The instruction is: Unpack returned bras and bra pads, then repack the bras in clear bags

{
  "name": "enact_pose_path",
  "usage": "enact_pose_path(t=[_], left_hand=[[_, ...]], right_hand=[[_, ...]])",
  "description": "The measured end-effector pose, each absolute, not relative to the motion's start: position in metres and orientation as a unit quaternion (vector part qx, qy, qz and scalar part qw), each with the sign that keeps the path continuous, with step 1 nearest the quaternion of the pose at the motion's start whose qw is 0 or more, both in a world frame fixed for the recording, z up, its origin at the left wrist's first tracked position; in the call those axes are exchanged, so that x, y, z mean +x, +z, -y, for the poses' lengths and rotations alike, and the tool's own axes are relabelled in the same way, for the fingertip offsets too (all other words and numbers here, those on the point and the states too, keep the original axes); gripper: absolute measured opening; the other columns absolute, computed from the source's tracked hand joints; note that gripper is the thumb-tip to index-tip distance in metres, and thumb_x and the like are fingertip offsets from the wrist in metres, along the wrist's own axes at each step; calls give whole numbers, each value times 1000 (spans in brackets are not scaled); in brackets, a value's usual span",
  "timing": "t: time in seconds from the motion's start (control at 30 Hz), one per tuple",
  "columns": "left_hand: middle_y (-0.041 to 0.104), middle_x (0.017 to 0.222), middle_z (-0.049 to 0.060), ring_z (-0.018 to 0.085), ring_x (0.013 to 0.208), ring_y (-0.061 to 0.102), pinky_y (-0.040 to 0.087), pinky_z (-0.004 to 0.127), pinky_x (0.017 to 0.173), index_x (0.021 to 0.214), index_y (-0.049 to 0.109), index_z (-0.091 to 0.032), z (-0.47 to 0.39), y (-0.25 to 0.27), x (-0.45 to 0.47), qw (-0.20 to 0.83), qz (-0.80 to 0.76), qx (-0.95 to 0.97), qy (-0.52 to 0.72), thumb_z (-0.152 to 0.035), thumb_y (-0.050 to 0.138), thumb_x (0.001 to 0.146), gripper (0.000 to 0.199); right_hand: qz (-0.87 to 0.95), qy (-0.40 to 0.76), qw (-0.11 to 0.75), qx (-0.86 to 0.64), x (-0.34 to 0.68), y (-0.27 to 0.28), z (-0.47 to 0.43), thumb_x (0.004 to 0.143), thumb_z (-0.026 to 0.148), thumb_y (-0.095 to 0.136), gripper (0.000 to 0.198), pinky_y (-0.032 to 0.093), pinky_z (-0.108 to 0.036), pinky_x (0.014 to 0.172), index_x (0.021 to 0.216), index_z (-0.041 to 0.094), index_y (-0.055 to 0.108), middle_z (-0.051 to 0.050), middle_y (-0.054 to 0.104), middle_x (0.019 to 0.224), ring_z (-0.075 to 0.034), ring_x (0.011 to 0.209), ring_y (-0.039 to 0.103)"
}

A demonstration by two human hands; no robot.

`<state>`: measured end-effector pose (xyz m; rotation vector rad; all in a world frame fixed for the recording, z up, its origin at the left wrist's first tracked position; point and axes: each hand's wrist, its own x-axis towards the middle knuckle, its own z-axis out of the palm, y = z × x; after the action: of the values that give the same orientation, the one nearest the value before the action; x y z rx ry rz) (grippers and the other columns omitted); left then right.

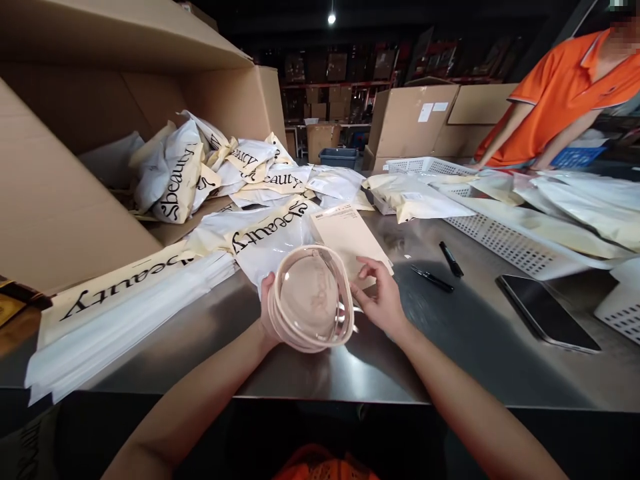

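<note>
A round, see-through pouch with pale pink trim and faint lettering on its clear face [310, 293] is held above the table's front part. My left hand [269, 310] grips it by the left side, its fingers partly hidden behind the pouch. My right hand [381, 297] is at the pouch's right edge, with thumb and fingers apart; whether a fingertip touches the rim, I cannot tell. Under and behind the pouch lie a cream card with printed text [350, 233] and a white and cream plastic mailer bag [273, 233] with black lettering.
Flat mailers [125, 313] are stacked at the left. Filled mailers [175, 173] spill from a large cardboard box [30, 167]. To the right are a pen [433, 279], a black marker [451, 259], a phone [547, 313] and a white basket [510, 240]. A person in orange [565, 100] leans in beyond.
</note>
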<state>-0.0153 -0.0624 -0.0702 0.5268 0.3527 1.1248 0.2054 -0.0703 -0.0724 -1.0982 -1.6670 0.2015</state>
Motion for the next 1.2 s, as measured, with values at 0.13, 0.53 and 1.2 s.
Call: enact_pose_path(t=[0.13,0.53,1.2], left_hand=[[63,129,19,45,122,55,46,64,98,130,59,-19,63,-55,-15,803,-141,221,535,-80,52,68,87],[73,109,11,33,107,65,51,47,99,119,66,-16,69,-67,1,732,-194,232,611,-56,55,81,56],[73,108,9,34,115,61,51,48,96,109,69,-21,58,-90,1,786,-229,270,507,-54,58,74,50]], right_hand=[[807,20,487,-334,191,-75,82,87,28,64,7,51,-34,67,89,21,61,-3,60,77,-19,74,58],[813,-25,500,-298,177,-81,95,91,40,58,85,47,-49,104,158,20,10,-18,47,143,-31,132,48],[769,-195,458,-400,203,-64,88,96,14,43,34,59,-26,79,116,25,68,-1,75,104,-15,89,73]])
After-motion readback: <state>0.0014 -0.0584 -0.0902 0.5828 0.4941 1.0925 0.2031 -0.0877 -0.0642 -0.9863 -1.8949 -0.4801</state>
